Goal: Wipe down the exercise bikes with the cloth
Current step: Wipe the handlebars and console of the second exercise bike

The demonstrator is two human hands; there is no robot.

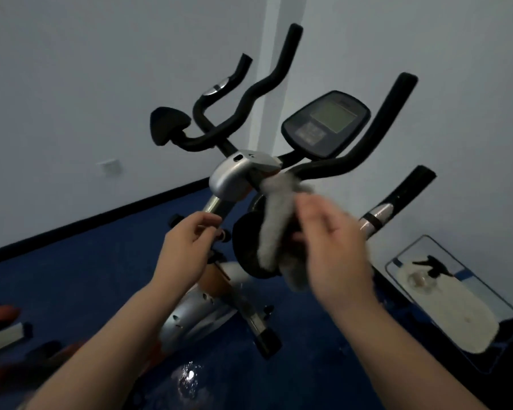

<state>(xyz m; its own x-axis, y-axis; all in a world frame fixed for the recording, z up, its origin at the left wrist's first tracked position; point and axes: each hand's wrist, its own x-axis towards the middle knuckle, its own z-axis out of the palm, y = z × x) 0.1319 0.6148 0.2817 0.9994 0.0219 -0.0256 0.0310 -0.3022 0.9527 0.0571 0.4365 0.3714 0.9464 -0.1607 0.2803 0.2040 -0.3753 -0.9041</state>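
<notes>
An exercise bike with a silver stem cover, black handlebars and a dark console stands in front of me. A grey fluffy cloth hangs from the handlebar junction down over the black seat. My right hand grips the cloth's lower part, blurred by motion. My left hand hovers by the chrome stem below the silver cover, fingers curled, holding nothing that I can see.
Blue floor with a shiny reflection near the bottom. White walls meet in a corner behind the bike. A mirror leans at the right. Parts of another orange and silver machine lie at the left edge.
</notes>
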